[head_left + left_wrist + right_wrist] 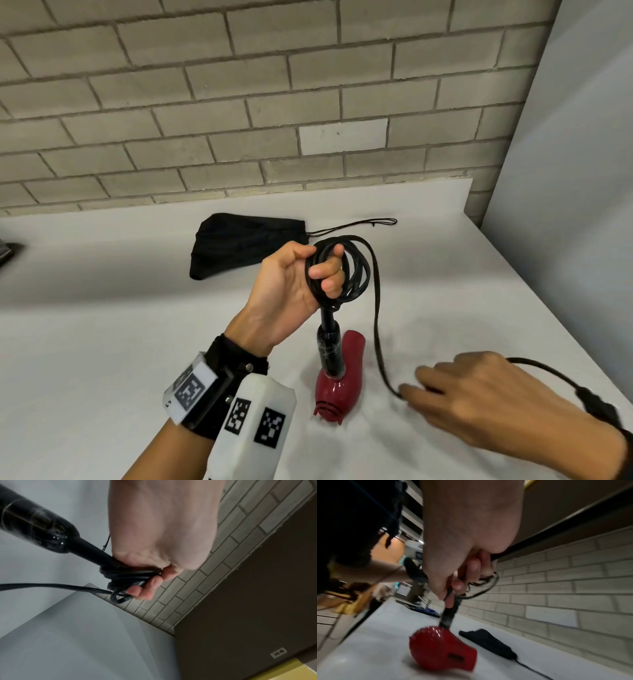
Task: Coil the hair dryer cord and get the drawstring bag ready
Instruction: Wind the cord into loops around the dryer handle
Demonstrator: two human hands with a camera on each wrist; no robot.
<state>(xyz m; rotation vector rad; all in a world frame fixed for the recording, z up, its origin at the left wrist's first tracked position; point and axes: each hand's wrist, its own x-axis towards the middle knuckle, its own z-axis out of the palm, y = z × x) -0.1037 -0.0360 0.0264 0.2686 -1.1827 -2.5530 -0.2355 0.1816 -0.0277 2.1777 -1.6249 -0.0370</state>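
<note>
A red hair dryer point(337, 383) with a black handle point(329, 346) stands nose-down on the white table point(120, 308), also seen as the red dryer point(440, 647). My left hand point(298, 281) is raised above it and grips several loops of the black cord point(346, 270); the same coil point(126, 578) sits in the curled fingers point(145, 588). A free length of cord point(376, 325) drops to my right hand point(479, 401), which pinches it near the table. The plug end point(596, 404) trails behind that wrist. The black drawstring bag point(243, 243) lies flat further back.
The bag's thin drawstring point(359, 224) stretches right along the table. A grey brick wall point(239, 102) backs the table, and a pale panel point(565, 171) stands at the right. The table edge runs diagonally at the right. A dark object point(8, 250) sits at the far left.
</note>
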